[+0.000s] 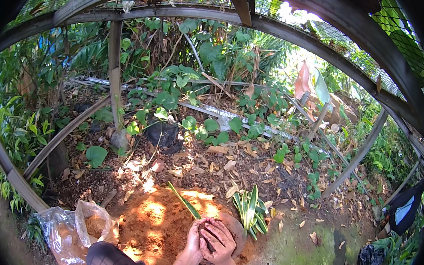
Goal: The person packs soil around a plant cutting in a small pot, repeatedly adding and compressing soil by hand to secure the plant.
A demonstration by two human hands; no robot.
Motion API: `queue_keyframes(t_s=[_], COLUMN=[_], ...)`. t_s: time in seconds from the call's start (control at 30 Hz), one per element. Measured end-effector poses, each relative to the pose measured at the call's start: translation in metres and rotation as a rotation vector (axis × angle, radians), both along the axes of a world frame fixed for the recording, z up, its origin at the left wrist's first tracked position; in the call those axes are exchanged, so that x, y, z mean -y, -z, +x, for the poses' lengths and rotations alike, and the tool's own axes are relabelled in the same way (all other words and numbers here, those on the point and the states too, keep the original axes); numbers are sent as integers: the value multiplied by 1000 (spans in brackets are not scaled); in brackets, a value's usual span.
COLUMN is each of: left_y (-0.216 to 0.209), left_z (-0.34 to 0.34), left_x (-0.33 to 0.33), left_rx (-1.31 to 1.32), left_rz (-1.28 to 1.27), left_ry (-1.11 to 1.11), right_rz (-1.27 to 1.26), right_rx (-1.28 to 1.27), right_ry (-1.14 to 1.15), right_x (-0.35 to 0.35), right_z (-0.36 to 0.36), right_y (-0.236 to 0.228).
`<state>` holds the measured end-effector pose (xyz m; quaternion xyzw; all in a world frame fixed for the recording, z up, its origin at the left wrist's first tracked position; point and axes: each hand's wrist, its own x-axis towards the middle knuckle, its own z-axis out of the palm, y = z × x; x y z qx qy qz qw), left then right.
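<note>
Curling nearly closed, the left hand [193,239] and right hand [221,241] met at the lower end of a green leaf [185,201], their exact grip hidden; the leaf pointed toward eleven o'clock over soil [148,223], with striped leaves [251,210] at two and plastic bags [62,235] at nine.

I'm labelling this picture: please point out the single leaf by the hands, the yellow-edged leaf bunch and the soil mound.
Single leaf [186,201], head view: middle of its visible blade.
Leaf bunch [251,206], head view: a central leaf.
Soil mound [156,223], head view: bare middle.
</note>
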<state>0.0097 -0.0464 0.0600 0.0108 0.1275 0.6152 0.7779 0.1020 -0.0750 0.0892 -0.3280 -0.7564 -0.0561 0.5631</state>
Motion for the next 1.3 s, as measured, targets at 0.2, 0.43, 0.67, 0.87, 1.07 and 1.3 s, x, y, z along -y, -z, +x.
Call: queue_keyframes(t_s=[0.2, 0.43, 0.67, 0.87, 1.07, 1.3], left_y=[5, 10, 9, 2, 4, 14], left_z=[16, 8, 17, 24, 3, 0], left_x=[0, -7, 2, 4, -2, -7], left_rx=[-56, 15, -253, -168, -251, -429], left_rz=[55, -38, -25, 59, -51, -98], left_ry=[-3, -28, -95, -136, -72, -64], right_rz=[-193, -841, -273, -701, -316, -529], right_rx=[-370, -1270, -240, -1046, -192, 23], right_ry=[57, -245, -2, -173, 13, -78], right_x=[0, 1, 1, -2, 16, 8], right_z=[-5, -15, 2, -11, 12, 20], right_y=[8, 23, 18, 32, 24, 14])
